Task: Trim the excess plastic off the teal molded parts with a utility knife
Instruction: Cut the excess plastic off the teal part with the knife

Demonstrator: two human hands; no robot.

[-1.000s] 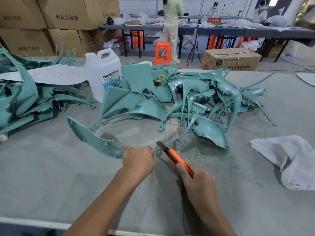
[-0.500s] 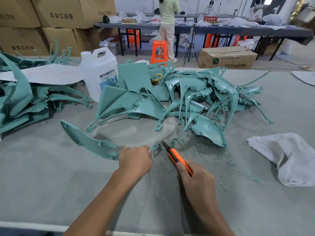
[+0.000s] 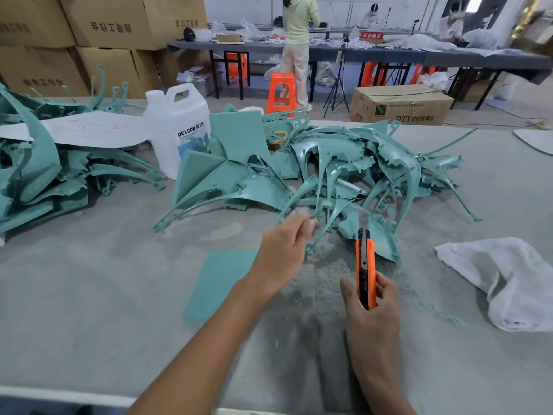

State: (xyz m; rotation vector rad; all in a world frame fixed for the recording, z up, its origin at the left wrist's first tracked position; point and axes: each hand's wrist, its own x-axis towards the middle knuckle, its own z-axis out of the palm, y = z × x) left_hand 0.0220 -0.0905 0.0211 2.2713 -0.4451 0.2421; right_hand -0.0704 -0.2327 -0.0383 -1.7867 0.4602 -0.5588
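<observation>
Left hand (image 3: 284,250) touches teal parts (image 3: 353,163); right hand (image 3: 371,319) grips utility knife (image 3: 365,265).

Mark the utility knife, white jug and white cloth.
utility knife (image 3: 365,262), head view, middle of the orange handle.
white jug (image 3: 176,115), head view, front face above the label.
white cloth (image 3: 514,280), head view, centre of the folds.

— Left hand (image 3: 282,250)?
— Extended forward, knuckles up, fingertips bunched and blurred; grip unclear.
— Right hand (image 3: 372,310)?
— Nearer the body, thumb and fingers wrapped round an upright utility knife (image 3: 365,265).
</observation>
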